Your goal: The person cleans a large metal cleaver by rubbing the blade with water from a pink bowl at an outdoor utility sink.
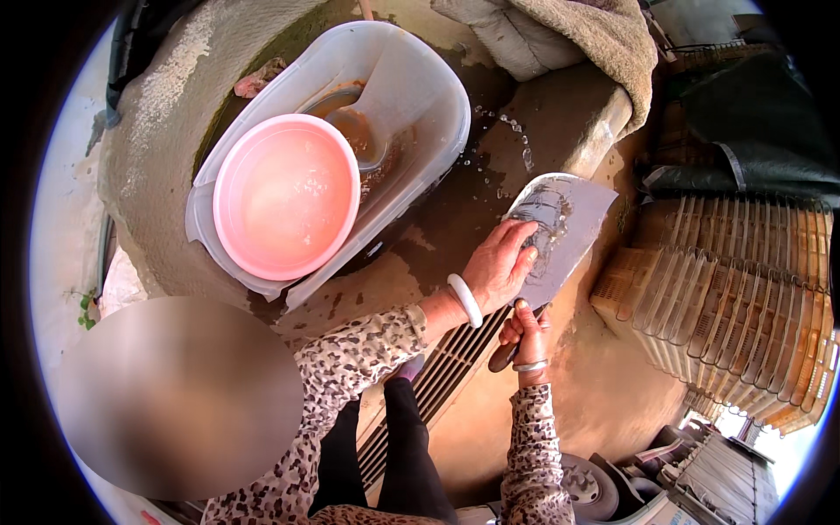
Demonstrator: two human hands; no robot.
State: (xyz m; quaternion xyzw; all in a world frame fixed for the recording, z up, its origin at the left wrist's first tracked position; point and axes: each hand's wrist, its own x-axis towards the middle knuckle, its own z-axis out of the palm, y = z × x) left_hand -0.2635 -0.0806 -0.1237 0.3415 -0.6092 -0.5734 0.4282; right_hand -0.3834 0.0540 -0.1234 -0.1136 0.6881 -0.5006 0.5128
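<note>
A broad, wet grey cleaver (573, 223) is tilted right of the middle, dark smears and water on its blade. My right hand (525, 337) is closed round its handle near the blade. The handle's brown end (503, 357) sticks out below the fingers. My left hand (499, 267), with a white bangle on the wrist, lies on the blade's face. Its index finger and thumb are apart there; the other fingers are partly hidden. Water drops (527, 157) hang in the air past the blade's far end.
On the left a pink basin (289, 197) of water rests on a translucent plastic tub (446, 79) with a bowl inside. A slotted drain grate (446, 372) runs below my hands. Stacked crates (709, 306) stand at the right. Rough cloth (604, 44) drapes over a ledge (604, 131).
</note>
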